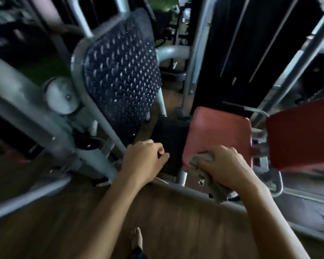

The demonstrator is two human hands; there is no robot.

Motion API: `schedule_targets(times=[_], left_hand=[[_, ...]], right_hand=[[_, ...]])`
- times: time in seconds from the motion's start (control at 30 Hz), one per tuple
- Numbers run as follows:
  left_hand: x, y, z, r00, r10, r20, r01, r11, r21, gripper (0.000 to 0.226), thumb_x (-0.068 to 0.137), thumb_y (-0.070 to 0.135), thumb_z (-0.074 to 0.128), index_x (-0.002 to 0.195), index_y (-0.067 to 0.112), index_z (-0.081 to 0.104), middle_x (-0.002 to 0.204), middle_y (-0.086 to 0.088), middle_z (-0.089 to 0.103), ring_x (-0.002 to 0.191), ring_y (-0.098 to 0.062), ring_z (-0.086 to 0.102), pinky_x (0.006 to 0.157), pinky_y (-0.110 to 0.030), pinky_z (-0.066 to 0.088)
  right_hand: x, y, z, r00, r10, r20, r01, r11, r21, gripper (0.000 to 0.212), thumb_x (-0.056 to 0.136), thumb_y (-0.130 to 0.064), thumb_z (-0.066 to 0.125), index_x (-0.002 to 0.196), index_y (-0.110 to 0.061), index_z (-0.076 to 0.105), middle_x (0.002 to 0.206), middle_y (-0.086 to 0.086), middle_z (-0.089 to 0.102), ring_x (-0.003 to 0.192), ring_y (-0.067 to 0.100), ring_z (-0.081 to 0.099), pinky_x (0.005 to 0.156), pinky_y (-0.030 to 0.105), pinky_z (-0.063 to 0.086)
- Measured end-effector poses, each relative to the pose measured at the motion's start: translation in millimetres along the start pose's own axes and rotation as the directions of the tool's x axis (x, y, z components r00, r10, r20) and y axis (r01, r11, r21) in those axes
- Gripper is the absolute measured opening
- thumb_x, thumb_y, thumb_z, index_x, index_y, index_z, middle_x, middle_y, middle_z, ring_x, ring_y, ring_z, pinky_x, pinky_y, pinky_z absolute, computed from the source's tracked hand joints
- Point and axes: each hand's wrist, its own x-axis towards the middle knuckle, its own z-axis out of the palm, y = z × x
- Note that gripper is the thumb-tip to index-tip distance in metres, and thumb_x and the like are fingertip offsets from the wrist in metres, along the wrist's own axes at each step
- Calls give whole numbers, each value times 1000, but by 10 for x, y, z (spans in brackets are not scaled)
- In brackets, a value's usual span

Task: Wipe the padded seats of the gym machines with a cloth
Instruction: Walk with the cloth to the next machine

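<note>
Two hands work at the near edge of neighbouring gym seats. The right hand (224,165) has its fingers clamped on a crumpled grey cloth (201,158), pressing it onto the near edge of the red padded seat (217,131). Just to the left, the left hand (144,159) has its fingers curled together against a black seat pad (169,143); whether they grip it cannot be told. A dotted dark-blue backrest (122,71) tilts at far left, a red backrest (303,135) stands right, and wooden floor (64,225) lies below.
</note>
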Motion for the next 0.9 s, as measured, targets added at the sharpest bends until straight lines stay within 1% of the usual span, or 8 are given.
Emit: schedule_targets(times=[0.1, 0.23, 0.33, 0.4, 0.53, 0.67, 0.8, 0.9], left_hand=[[-443, 6, -142, 993, -115, -28, 115, 993, -25, 32, 99, 50, 51, 108, 27, 71, 108, 5, 66, 102, -19, 62, 82, -35, 45], [-1107, -185, -233, 958, -277, -79, 278, 961, 8, 32, 100, 48, 50, 105, 25, 72, 107, 5, 68, 101, -19, 64, 74, -33, 40], [-1662, -439, -280, 893, -444, -79, 444, 896, -17, 29, 100, 47, 49, 111, 29, 69, 114, 7, 66, 110, -19, 61, 89, -37, 47], [-2071, -626, -317, 837, -539, -92, 539, 842, -35, 28, 101, 45, 48, 118, 33, 66, 118, 9, 63, 113, -17, 60, 93, -38, 47], [-2954, -995, -416, 708, -684, -177, 677, 728, -109, 25, 98, 43, 56, 118, 33, 68, 108, 10, 62, 104, -13, 62, 84, -35, 49], [-3852, -1395, -568, 569, -798, -198, 784, 599, -161, 25, 97, 45, 57, 117, 35, 68, 110, 12, 62, 103, -12, 62, 83, -32, 49], [-4715, -1924, -738, 435, -881, -184, 856, 468, -218, 26, 96, 47, 56, 118, 37, 66, 116, 15, 61, 111, -12, 60, 90, -33, 46], [-5345, -2391, -881, 385, -901, -200, 867, 427, -257, 24, 96, 46, 58, 116, 36, 67, 111, 17, 59, 107, -12, 60, 89, -33, 48]], right_hand=[[-162, -202, -122, 985, -163, 54, 163, 987, -10, 19, 88, -51, 64, 102, -42, 72, 90, -14, 67, 82, 8, 61, 66, 23, 48], [-341, -588, -83, 935, -315, 165, 330, 941, -70, 22, 86, -54, 65, 106, -46, 70, 100, -10, 67, 92, 16, 63, 81, 35, 54], [-485, -951, 105, 862, -439, 254, 469, 880, -71, 22, 85, -56, 64, 103, -45, 70, 97, -10, 67, 88, 15, 62, 79, 33, 52], [-591, -1215, 294, 800, -513, 312, 553, 831, -53, 23, 83, -57, 64, 102, -46, 69, 97, -10, 67, 90, 15, 64, 82, 35, 54], [-889, -1842, 799, 658, -637, 401, 704, 710, -29, 25, 82, -59, 65, 101, -43, 68, 97, -14, 67, 90, 11, 64, 83, 36, 55], [-1402, -2624, 1369, 481, -742, 467, 849, 528, -35, 23, 84, -56, 64, 101, -42, 68, 93, -15, 66, 87, 11, 64, 82, 36, 55], [-2043, -3407, 1944, 324, -785, 528, 922, 387, 9, 20, 87, -58, 64, 93, -40, 69, 84, -16, 67, 80, 4, 65, 74, 30, 54], [-2539, -3989, 2351, 246, -786, 567, 942, 332, 52, 21, 88, -58, 64, 96, -38, 69, 87, -14, 68, 85, 7, 65, 82, 36, 57]])
